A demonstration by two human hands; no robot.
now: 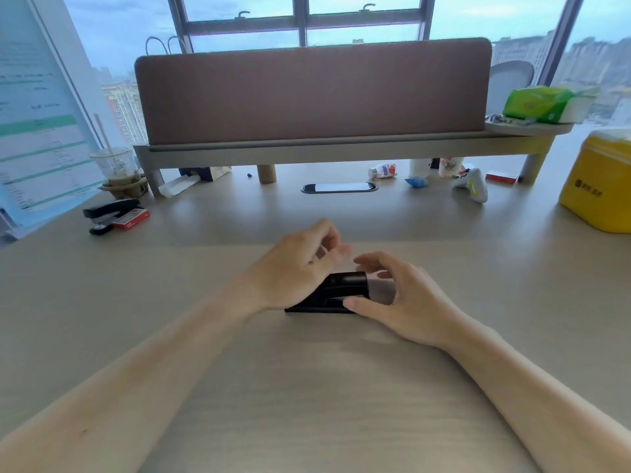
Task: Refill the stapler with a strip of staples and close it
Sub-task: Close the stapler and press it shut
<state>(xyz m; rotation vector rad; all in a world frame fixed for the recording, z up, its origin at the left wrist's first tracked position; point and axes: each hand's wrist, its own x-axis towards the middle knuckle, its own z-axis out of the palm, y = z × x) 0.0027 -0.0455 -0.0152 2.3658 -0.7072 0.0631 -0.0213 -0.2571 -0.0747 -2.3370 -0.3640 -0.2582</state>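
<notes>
A black stapler [336, 292] lies flat on the desk in the middle of the view, its top down on the base. My left hand [297, 264] rests over its left end, fingers loosely curled and blurred above it. My right hand [399, 298] is at its right end, thumb touching the lower front edge and fingers spread above the top. No strip of staples shows in either hand. A second black stapler [110, 210] and a red staple box [131, 220] lie at the far left of the desk.
A brown divider on a raised shelf [314, 150] crosses the back of the desk. A drink cup [117, 167] stands back left, a yellow box [601, 186] at right, green tissue pack [543, 104] on the shelf. Small bottles and cups sit under the shelf.
</notes>
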